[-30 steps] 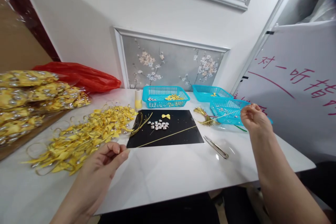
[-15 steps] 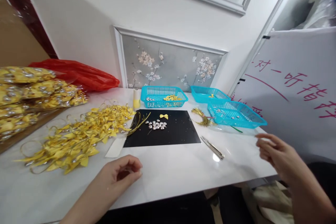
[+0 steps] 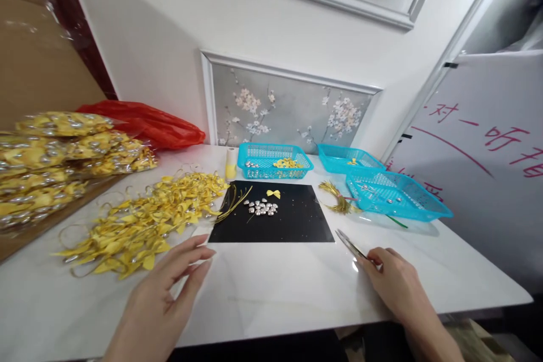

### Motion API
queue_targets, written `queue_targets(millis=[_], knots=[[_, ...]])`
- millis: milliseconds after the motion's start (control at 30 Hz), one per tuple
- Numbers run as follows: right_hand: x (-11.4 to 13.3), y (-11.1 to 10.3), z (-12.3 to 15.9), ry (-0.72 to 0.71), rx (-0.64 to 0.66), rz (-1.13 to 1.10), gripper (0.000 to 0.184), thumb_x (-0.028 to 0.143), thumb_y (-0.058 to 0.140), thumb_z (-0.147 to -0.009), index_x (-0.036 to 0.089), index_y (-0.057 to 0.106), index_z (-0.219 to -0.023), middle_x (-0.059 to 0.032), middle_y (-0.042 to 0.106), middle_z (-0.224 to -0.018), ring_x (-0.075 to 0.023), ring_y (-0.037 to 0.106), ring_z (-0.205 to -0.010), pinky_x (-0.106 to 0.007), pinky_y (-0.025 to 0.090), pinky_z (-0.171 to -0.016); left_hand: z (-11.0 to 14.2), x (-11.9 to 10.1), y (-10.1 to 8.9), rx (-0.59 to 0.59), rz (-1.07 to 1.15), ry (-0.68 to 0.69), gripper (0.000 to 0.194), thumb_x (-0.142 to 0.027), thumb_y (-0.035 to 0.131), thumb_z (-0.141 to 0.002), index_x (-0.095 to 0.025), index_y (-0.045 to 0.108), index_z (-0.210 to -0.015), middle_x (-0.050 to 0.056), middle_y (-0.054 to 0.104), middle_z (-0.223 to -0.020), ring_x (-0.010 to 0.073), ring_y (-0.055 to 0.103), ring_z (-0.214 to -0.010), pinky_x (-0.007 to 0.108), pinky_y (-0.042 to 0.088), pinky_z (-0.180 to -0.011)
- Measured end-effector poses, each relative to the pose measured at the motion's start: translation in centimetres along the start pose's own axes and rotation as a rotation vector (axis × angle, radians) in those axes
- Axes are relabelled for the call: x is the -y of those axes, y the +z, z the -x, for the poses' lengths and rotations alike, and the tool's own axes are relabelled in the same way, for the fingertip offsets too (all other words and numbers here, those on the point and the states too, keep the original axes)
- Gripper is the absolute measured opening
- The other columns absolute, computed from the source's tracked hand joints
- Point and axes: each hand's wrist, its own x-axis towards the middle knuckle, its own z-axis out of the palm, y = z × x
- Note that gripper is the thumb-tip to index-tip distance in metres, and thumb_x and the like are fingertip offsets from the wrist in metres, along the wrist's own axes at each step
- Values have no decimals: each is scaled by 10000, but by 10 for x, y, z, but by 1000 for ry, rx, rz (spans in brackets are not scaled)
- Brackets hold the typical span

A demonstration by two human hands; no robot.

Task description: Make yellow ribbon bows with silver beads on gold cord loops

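My right hand (image 3: 392, 277) has its thumb and fingers closed on the handle end of the small metal thread snips (image 3: 350, 243), which point toward the mat. My left hand (image 3: 169, 283) hovers over the near left of the table, fingers apart and holding nothing. Ahead of it lies a black mat (image 3: 292, 229). On the mat sit a cluster of shiny silver beads (image 3: 263, 208), a yellow ribbon bow (image 3: 274, 193) and several thin golden wires (image 3: 233, 203) across its left edge. A white pad there is mostly hidden behind my left hand.
Left of the mat spreads a heap of yellow bow pieces (image 3: 144, 220), with stacked filled bags (image 3: 55, 164) beyond. Blue baskets (image 3: 250, 150) (image 3: 339, 153) (image 3: 407, 203) stand at the back and right. A golden wire bundle (image 3: 337, 195) and a yellow-white roll (image 3: 230, 167) lie nearby.
My right hand has come in leftward from the table's right side and taken hold of the snips. My left hand has shifted left, its fingers spreading. The view has turned slightly left.
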Motion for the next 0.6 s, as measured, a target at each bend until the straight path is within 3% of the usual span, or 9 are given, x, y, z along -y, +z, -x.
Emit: queue_targets(millis=[67,167,300,467,600], knots=[[-4,-1,-4,14,-19,27,281,505,514,-699,247,596,-626,-83,630,-694,-274,586,-637,-396,419,-672,6,-4,7,68,-96,72,149,-416,732,-740,-324,801,-834,47,744,-1190,327,623,-1189,325,511,-938],[-9,-3,-12,37,-46,38,303,534,527,-673,247,612,-627,-86,644,-678,-288,603,-637,-409,437,-674,12,-11,16,119,-120,102,135,-397,686,-785,-328,795,-824,43,762,-1157,308,672,-1111,331,514,-935],[-7,-5,-13,91,-141,22,416,609,555,-654,219,685,-720,-107,684,-762,-288,622,-620,-431,464,-666,16,-15,32,209,-43,66,148,-381,663,-807,-315,795,-792,42,800,-962,291,722,-916,317,568,-771],[2,-2,4,163,-312,-49,464,551,488,-764,175,721,-903,-132,702,-945,-275,648,-705,-421,481,-742,4,-29,54,422,36,40,185,-362,625,-838,-289,780,-767,32,783,-768,251,710,-724,282,539,-608],[6,0,9,214,-454,-148,462,522,498,-827,157,725,-998,-119,699,-1005,-242,642,-774,-360,485,-799,-1,-54,57,454,133,9,211,-416,608,-834,-316,789,-788,25,780,-771,262,707,-744,345,554,-730]])
